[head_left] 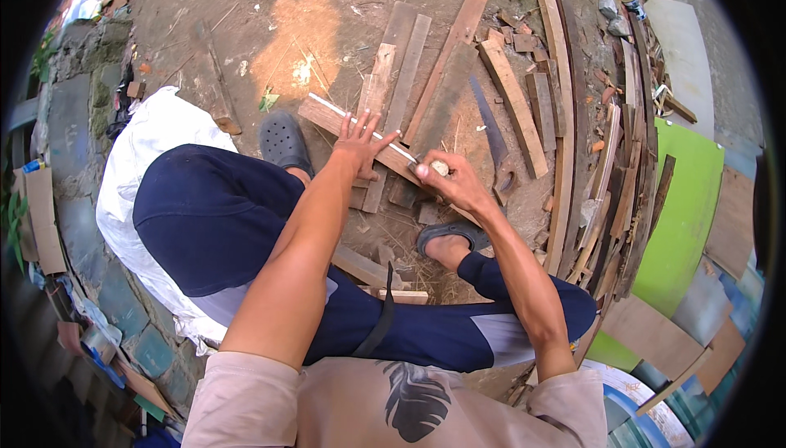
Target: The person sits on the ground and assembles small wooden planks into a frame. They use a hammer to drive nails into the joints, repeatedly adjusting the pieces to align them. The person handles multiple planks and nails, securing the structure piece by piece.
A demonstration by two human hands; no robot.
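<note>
A wooden board lies slantwise in front of me, between my two feet. Along it runs a thin white tape, drawn out to the board's far left end. My left hand rests on the board with its fingers spread, across the tape. At the tape's near right end my right hand is closed around a tape measure; only a pale round part of the case shows between the fingers. To the right of that hand a handsaw lies on the ground, blade pointing away.
Several loose planks lie beyond the board. Long timbers and a pile of scrap wood line the right side, beside a green panel. On the left are a white sack and a low block wall. Sawdust covers ground ahead.
</note>
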